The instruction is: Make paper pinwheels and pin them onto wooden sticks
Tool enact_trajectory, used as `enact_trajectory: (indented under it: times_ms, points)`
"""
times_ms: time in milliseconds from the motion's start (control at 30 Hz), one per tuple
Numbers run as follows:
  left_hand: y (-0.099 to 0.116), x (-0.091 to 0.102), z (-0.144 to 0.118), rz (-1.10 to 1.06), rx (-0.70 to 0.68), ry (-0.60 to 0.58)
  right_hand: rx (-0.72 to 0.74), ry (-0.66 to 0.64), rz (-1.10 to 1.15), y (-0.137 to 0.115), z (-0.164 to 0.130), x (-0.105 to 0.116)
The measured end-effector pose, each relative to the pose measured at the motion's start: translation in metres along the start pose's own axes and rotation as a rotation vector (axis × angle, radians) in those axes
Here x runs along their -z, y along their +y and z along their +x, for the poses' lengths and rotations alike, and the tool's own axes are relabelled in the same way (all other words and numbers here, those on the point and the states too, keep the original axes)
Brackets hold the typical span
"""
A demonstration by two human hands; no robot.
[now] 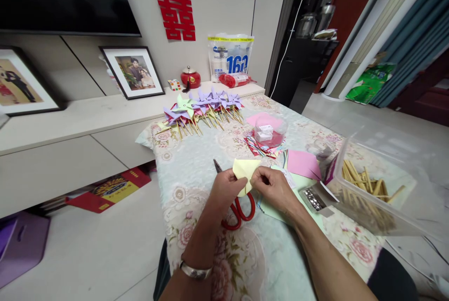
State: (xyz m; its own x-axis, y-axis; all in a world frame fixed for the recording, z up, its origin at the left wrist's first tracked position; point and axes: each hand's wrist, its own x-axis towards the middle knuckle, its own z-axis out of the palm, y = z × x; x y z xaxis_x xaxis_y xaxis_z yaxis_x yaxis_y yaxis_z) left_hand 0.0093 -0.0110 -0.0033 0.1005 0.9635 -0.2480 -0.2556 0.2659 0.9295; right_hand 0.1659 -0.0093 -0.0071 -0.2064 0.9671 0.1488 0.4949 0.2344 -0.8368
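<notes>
A small piece of pale yellow paper point(245, 168) is held up between both hands, with a fold or curled edge along it. My left hand point(226, 188) pinches its left side, thumb across the front. On the right side, my right hand point(269, 183) grips the paper's edge with thumb and fingers closed together. Red-handled scissors point(239, 214) lie on the tablecloth beneath the hands, their blades partly hidden behind my left hand. Just right of my right hand are pink paper sheets point(303, 164) and pale green sheets point(275, 207).
Finished paper pinwheels point(203, 107) on sticks lie in a pile at the table's far side. To the right stands a clear plastic bin point(379, 212) of wooden sticks, beside a small box of metal pins point(315, 198). A round clear container point(270, 130) sits farther back.
</notes>
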Motion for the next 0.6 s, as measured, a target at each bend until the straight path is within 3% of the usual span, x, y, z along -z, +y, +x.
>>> enact_trajectory:
  times_ms: [600]
  points:
    - [-0.0066,-0.0008,0.0035,0.039,-0.058,-0.012,-0.002,0.013,-0.004,-0.0024,0.0001,-0.0014]
